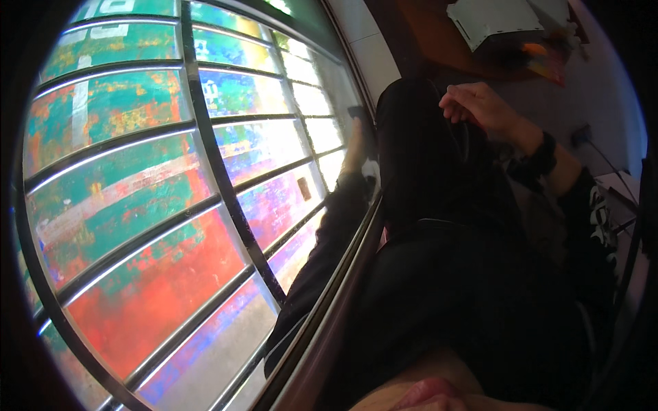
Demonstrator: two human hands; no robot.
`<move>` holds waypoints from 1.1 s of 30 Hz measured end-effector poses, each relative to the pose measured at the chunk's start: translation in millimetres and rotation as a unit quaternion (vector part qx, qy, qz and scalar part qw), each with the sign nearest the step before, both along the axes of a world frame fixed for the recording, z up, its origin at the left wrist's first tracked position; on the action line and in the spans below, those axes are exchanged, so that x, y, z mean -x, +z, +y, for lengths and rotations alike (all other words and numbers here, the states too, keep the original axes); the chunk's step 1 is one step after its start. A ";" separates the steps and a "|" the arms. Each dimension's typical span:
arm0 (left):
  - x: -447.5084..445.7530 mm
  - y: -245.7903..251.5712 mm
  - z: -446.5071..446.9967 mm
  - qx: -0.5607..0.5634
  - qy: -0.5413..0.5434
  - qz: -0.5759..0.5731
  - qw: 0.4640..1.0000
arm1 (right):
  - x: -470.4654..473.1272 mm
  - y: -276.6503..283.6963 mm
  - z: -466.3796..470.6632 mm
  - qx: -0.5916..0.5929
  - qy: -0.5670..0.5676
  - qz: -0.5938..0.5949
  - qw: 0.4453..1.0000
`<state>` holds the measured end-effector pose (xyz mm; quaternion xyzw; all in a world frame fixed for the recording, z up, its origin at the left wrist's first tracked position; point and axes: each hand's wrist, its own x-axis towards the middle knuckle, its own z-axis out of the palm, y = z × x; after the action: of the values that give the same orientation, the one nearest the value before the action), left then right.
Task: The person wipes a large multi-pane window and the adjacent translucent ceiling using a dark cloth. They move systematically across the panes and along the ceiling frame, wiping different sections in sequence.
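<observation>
My left arm, in a black sleeve (329,226), stretches along the window side, in front of the barred window (288,169). At its end my left hand (354,134) is small and blurred. A small dark thing (355,111) shows at its fingertips, and I cannot tell whether the hand grips it. My right hand (480,107) is raised near my knee in black trousers (416,123). Its fingers are loosely curled together, with nothing visible in them. A bulky black band (542,154) circles the right wrist.
Dark metal bars (205,123) cross the window; a brightly painted surface (128,216) lies beyond. The window's frame (329,298) runs close along my left side. At the upper right, a white box-like thing (493,23) stands on a brown surface (437,36) near a colourful packet (550,61).
</observation>
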<state>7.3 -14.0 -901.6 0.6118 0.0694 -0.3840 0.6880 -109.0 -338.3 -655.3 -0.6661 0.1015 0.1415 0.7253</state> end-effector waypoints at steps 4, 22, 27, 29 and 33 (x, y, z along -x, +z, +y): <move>17.8 96.8 -6.6 -0.033 -0.016 0.056 0.998 | -9.6 -7.4 4.6 -0.036 0.016 -0.026 0.999; -26.7 48.1 -40.0 0.006 0.014 -0.033 0.999 | -23.0 -15.6 -21.9 -0.030 -0.071 0.019 0.997; -47.9 112.6 -40.9 0.048 0.049 0.027 0.997 | -20.6 -6.4 -26.4 -0.022 -0.081 0.000 0.996; -84.8 199.9 -41.0 0.128 0.040 -0.106 0.985 | -22.0 -3.6 -27.7 -0.028 -0.095 0.003 0.995; -63.5 339.0 -37.1 0.089 0.119 -0.597 0.789 | -27.4 -3.3 -32.2 -0.030 -0.126 -0.003 0.992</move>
<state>70.8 -51.1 -562.6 0.6423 -0.3169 0.1382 0.6841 -81.6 -370.5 -658.5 -0.6260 0.1783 0.0503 0.7575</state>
